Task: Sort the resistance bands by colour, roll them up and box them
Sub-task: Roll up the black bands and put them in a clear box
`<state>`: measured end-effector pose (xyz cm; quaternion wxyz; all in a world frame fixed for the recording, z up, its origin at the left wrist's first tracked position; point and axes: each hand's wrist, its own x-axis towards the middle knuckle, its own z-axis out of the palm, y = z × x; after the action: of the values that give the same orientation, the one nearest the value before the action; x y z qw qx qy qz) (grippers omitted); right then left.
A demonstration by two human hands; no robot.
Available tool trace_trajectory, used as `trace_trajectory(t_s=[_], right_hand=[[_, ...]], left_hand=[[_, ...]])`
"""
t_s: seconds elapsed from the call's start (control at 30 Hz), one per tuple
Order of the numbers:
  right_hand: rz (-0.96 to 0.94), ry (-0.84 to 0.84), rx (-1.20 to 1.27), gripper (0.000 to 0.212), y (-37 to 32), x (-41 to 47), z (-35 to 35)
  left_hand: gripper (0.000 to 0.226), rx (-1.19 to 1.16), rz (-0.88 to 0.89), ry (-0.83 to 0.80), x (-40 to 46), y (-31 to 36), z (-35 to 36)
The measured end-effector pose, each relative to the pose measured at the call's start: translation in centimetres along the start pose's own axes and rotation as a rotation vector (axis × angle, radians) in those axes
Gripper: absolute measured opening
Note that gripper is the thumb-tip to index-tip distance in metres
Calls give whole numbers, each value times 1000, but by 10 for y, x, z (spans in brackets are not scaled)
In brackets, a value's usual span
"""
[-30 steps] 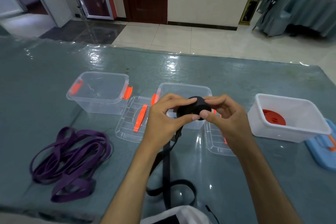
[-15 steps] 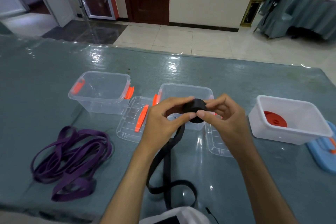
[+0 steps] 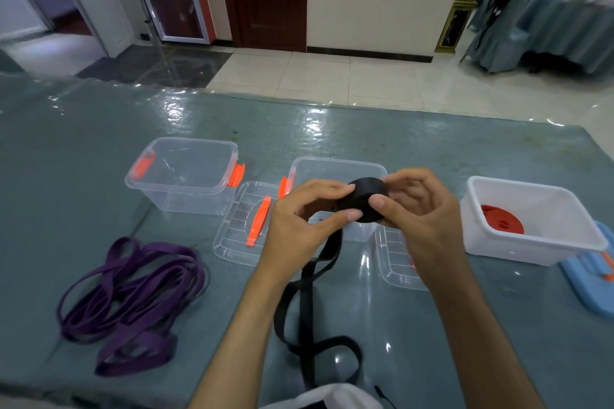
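A black resistance band [image 3: 365, 201] is partly wound into a thick roll held above the table in front of the middle clear box [image 3: 335, 166]. My left hand [image 3: 302, 222] pinches the roll from the left, and my right hand [image 3: 418, 212] grips it from the right with the thumb on its face. The band's loose tail [image 3: 309, 302] hangs down and loops on the table near me. Purple bands [image 3: 133, 302] lie in a loose heap at the left. A rolled red band [image 3: 501, 221] sits in the white box [image 3: 531, 249] at the right.
A clear box with orange clips [image 3: 182, 176] stands at the left, with a clear lid [image 3: 239, 236] beside it and another lid [image 3: 395, 259] under my right wrist. A blue lid [image 3: 591, 282] lies at the far right. The table's far edge borders tiled floor.
The roll has turned between my fingers and taken up a little more of the tail. Both hands stay in the same place over the middle box.
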<state>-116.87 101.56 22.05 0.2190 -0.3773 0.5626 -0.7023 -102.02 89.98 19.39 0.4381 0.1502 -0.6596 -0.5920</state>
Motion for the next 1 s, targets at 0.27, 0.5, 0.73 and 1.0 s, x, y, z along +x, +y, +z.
trace_trajectory(t_s=[0.27,0.5,0.73,1.0], right_hand=[[19,-55,-25,23,0,3,0],[1,-62,67,18,0,-3,5],[-3,-30,-30,24,2,3,5],[65,-62,103,37,3,8,1]], left_hand=[[33,10,34,2,7,6,-10],[38,-15,-13,-48,12,7,-15],[28,-21,9,34,8,3,-8],[37,42,16,6,7,-1,-5]])
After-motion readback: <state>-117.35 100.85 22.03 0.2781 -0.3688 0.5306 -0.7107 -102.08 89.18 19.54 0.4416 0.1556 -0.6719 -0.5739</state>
